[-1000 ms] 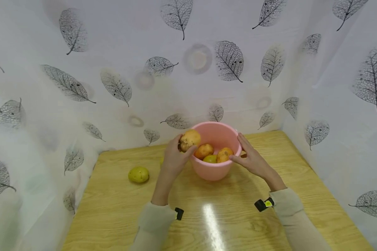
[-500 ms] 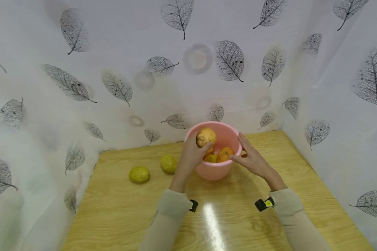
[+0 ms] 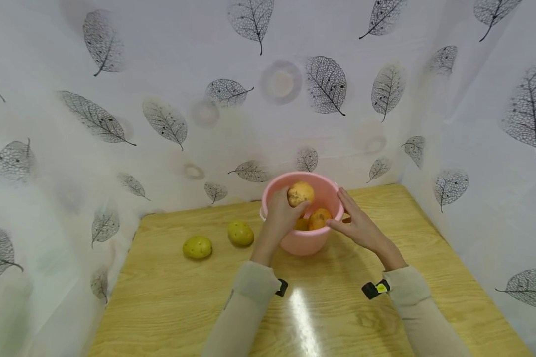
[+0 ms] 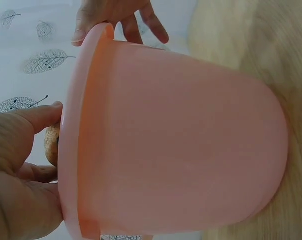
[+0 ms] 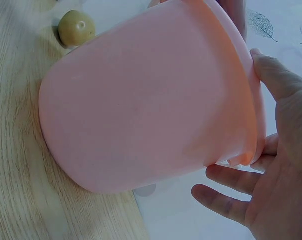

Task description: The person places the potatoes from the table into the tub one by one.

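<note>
My left hand [image 3: 279, 214] holds a yellow potato with brown blemishes [image 3: 301, 194] between thumb and fingers, inside the mouth of a pink bucket [image 3: 304, 244]. In the left wrist view only a sliver of that potato [image 4: 51, 145] shows past the bucket's rim [image 4: 73, 130]. My right hand [image 3: 363, 230] holds the bucket's right side at the rim, thumb toward the front and fingers along the far side. In the right wrist view the thumb tip presses the rim, and two fingers stretch out beside the wall. Another potato [image 3: 320, 218] lies within; the left hand partly hides the contents.
Two greenish-yellow potatoes [image 3: 240, 233] lie on the wooden table [image 3: 169, 297] left of the bucket. Behind and at both sides hangs a white leaf-print curtain [image 3: 232, 134]. A light streak reflects off the tabletop in front of the bucket.
My left hand has carried the potato rightward from the bucket's left rim into its mouth, uncovering the second potato on the table. The right hand has stayed at the rim.
</note>
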### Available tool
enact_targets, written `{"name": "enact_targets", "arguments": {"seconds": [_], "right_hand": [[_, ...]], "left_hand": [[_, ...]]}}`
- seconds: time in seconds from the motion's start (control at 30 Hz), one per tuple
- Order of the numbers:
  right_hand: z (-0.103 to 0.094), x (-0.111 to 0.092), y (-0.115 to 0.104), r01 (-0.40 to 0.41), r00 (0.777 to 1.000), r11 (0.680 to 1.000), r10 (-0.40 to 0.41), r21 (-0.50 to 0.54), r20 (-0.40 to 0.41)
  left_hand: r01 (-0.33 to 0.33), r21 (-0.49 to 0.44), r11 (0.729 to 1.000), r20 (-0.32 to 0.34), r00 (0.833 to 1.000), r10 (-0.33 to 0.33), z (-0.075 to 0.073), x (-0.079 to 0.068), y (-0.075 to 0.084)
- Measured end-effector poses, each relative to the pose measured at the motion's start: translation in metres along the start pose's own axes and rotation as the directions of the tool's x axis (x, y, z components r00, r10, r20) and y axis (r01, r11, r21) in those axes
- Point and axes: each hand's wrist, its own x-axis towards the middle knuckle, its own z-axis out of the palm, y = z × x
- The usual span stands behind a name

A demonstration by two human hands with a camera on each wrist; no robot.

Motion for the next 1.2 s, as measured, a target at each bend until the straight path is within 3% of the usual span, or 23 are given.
{"name": "enact_targets", "arguments": {"seconds": [0.6,0.9,1.07,1.2], "right_hand": [[0.001,0.002,-0.004,0.01,1.0,1.0,-0.01,0.018,0.004],[0.001,0.002,-0.002,0.022,1.0,0.999,-0.022,0.029,-0.004],[0.001,0.001,-0.002,0.028,1.0,0.999,-0.027,0.031,-0.011],[0.0,0.0,-0.003,0.017,1.0,1.0,-0.016,0.025,-0.014]], "left_hand": [[0.044,0.089,0.995,0.026,0.999,-0.046,0.008,0.007,0.003],[-0.007,0.087,0.996,0.026,1.0,0.005,0.007,0.004,0.002],[-0.014,0.019,1.0,0.009,1.0,0.014,0.004,0.0,0.001],[-0.057,-0.043,0.997,-0.041,0.998,0.055,-0.002,-0.004,-0.002]]}}
